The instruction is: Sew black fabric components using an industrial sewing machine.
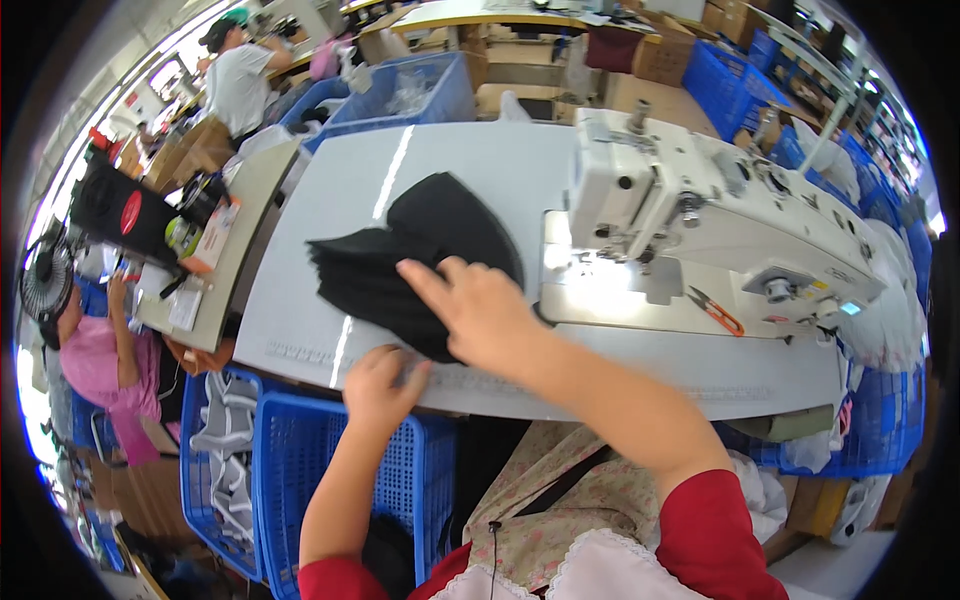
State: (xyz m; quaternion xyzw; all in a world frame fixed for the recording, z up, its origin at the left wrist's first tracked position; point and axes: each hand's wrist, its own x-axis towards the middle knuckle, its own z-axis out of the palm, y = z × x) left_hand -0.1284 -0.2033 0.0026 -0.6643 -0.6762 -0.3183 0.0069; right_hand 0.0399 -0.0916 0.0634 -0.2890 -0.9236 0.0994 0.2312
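A pile of black fabric pieces (400,270) lies on the pale sewing table, with one rounded piece at the back and a layered, folded part toward the left. My right hand (485,315) rests on top of the fabric, its fingers stretched out and the index finger pointing left. Down at the table's front edge is my left hand (378,388), just short of the fabric, its thumb apart from the bent fingers. Nothing shows in its grasp. To the right of the fabric stands a white industrial sewing machine (700,185) with its needle area lit.
Orange-handled thread snips (715,310) lie on the machine bed. Blue plastic baskets (330,425) stand below the table's front left. A side table (215,260) adjoins on the left. Another blue bin (400,95) sits behind. Two people work at the left.
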